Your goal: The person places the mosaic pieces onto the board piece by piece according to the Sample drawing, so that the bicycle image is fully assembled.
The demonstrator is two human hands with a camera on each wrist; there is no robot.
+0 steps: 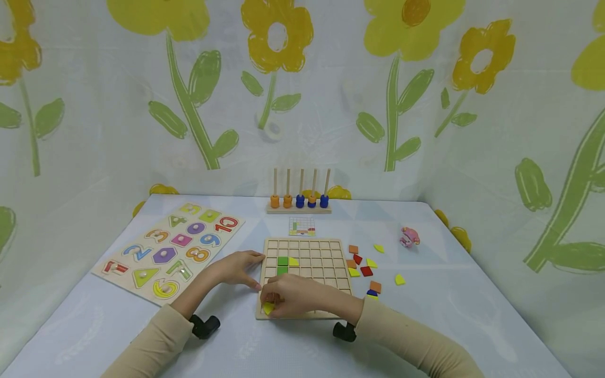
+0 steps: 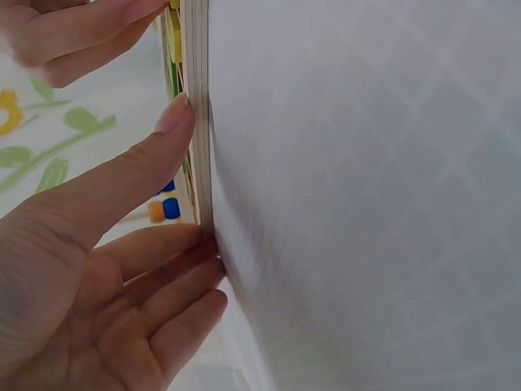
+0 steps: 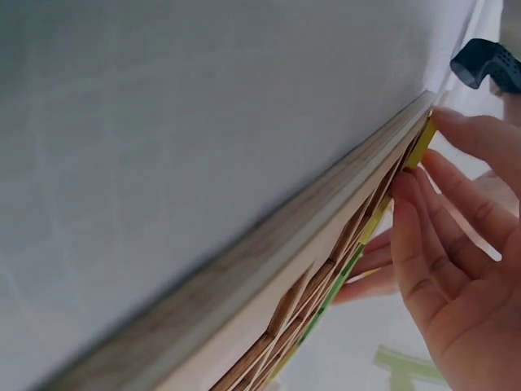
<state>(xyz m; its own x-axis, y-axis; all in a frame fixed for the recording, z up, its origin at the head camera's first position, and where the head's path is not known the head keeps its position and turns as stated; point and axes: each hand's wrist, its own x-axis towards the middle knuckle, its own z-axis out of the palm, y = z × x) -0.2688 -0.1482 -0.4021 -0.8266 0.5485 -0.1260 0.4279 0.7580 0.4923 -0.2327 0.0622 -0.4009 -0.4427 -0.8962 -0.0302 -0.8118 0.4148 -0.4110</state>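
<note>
A wooden grid board [image 1: 326, 262] lies on the table, with green square tiles [image 1: 282, 261] and a yellow quarter-round tile [image 1: 293, 262] set in its cells. My left hand [image 1: 236, 269] steadies the board's left edge, thumb and fingertips touching its side in the left wrist view. Over the near left corner, my right hand [image 1: 295, 295] pinches a yellow tile [image 1: 268, 308] between thumb and fingers. In the right wrist view that yellow tile [image 3: 420, 145] sits right at the board's surface under the fingertips. The right hand hides the cells beneath it.
Loose red, orange, yellow and blue tiles [image 1: 366, 271] lie right of the board. A printed pattern card [image 1: 302, 226] and a peg stacker with beads [image 1: 299, 209] stand beyond it. At left lies a number and shape puzzle [image 1: 142, 252]; a pink toy [image 1: 409, 237] is far right.
</note>
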